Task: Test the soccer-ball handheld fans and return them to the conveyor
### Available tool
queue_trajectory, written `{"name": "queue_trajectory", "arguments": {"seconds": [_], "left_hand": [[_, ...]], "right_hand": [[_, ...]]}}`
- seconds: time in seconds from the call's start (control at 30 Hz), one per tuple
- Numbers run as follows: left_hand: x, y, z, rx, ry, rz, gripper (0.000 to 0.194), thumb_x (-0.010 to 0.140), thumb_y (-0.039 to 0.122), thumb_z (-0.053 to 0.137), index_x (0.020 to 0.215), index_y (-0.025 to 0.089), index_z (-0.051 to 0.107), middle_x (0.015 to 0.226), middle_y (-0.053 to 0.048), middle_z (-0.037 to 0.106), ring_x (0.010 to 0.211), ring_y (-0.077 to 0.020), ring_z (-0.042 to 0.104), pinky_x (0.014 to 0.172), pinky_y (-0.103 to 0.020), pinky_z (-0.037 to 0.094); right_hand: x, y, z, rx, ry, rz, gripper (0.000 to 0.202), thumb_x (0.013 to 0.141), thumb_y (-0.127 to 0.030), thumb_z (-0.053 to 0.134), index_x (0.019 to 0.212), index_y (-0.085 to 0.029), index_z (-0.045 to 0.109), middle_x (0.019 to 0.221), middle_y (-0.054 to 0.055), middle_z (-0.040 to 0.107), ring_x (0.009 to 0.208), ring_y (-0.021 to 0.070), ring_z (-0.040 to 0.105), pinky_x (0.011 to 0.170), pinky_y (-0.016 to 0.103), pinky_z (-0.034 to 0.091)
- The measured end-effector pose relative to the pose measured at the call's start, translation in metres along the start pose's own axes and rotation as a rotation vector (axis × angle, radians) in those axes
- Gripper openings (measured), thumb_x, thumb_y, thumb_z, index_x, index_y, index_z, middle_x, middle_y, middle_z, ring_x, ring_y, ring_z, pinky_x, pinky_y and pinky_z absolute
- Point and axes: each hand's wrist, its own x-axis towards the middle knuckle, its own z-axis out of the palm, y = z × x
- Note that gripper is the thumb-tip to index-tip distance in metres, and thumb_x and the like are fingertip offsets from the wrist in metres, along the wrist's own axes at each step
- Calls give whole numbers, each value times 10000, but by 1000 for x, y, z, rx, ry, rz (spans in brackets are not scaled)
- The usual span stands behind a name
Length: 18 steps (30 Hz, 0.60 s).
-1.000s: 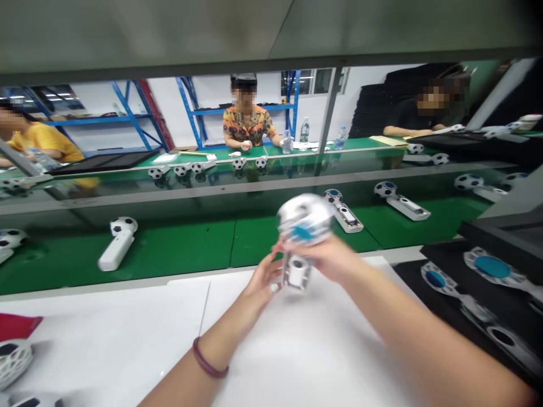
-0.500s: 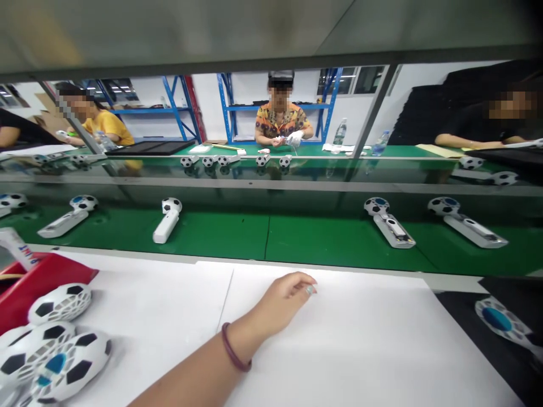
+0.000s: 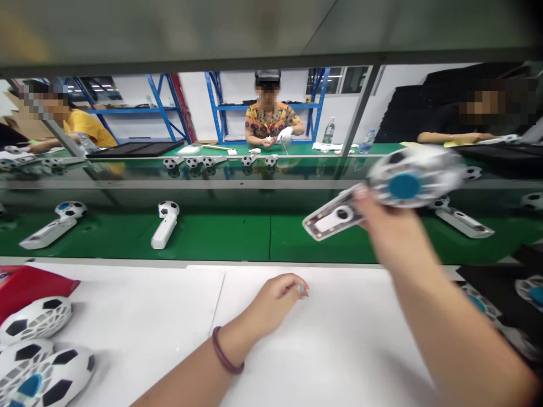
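Observation:
My right hand (image 3: 392, 232) is closed around a handheld fan (image 3: 413, 180) with a football-patterned head, holding it in the air above the green conveyor's near edge. Its grille has a blue centre, and its handle points left with the inside showing; motion blurs the head. My left hand (image 3: 280, 302), wearing a dark wristband, rests on the white paper (image 3: 339, 333). Its fingers are loosely curled with a gap to the thumb, and nothing shows in them. Several football-patterned shells (image 3: 63, 370) with grilles lie at the lower left.
On the green conveyor (image 3: 233, 237) lie more fans, one a white-handled fan (image 3: 165, 226). A red bin (image 3: 34, 288) stands at the left. More fan heads lie on a black mat (image 3: 509, 316) at right. Co-workers sit beyond the line, one with a white glove (image 3: 285, 135). A shelf hangs overhead.
My right hand has come into view from the right, holding a fan that covers part of the conveyor. The left hand stays on the paper. The view has shifted slightly.

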Motion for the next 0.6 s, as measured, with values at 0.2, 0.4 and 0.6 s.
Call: {"name": "queue_trajectory", "arguments": {"seconds": [0.2, 0.4, 0.6], "left_hand": [[1, -5, 1, 53, -14, -2, 156, 803, 188, 416, 821, 147, 565, 844, -51, 589, 831, -165, 543, 776, -277, 409], [-1, -5, 2, 121, -34, 42, 175, 798, 153, 411, 861, 166, 574, 878, -43, 595, 843, -157, 546, 768, -261, 411], [-3, -5, 3, 215, -81, 101, 231, 764, 93, 399, 860, 189, 586, 882, -32, 593, 840, -152, 545, 761, -249, 410]], "right_hand": [[-1, 79, 75, -150, -174, 233, 483, 727, -483, 530, 1085, -161, 520, 930, 82, 632, 846, 242, 584, 741, 354, 449], [-4, 115, 76, -581, -201, 103, 526, 771, -443, 485, 1215, -162, 459, 1293, 143, 407, 1243, 347, 254, 980, 506, 253], [-23, 98, 78, -500, -177, -233, 412, 796, -339, 476, 1179, -189, 500, 1320, 118, 372, 1258, 330, 227, 974, 531, 285]]}}
